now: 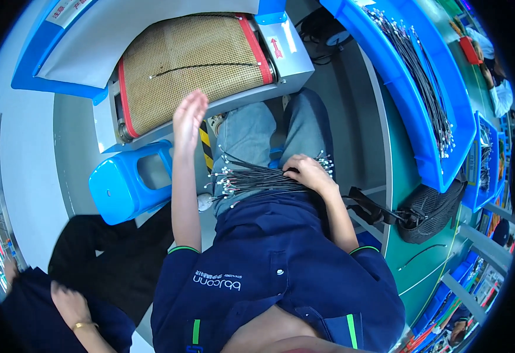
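A bundle of thin black cables (263, 179) with small white connectors lies across my lap. My right hand (307, 172) rests on the bundle's right part, its fingers curled and closed on cables. Raised in front of the belt machine, my left hand (190, 120) has its fingers stretched out, with nothing visible in it. Just beyond it is the mesh conveyor belt (181, 97) with red edges. One black cable (204, 67) lies across the belt, and another cable (192, 17) is farther back under the hood.
A blue stool (113, 187) stands left of my legs. At the right, a green table (413, 267) bears a long blue bin (398, 76) of black cables and a black bag (428, 215). Another person's hand (72, 303) is at the lower left.
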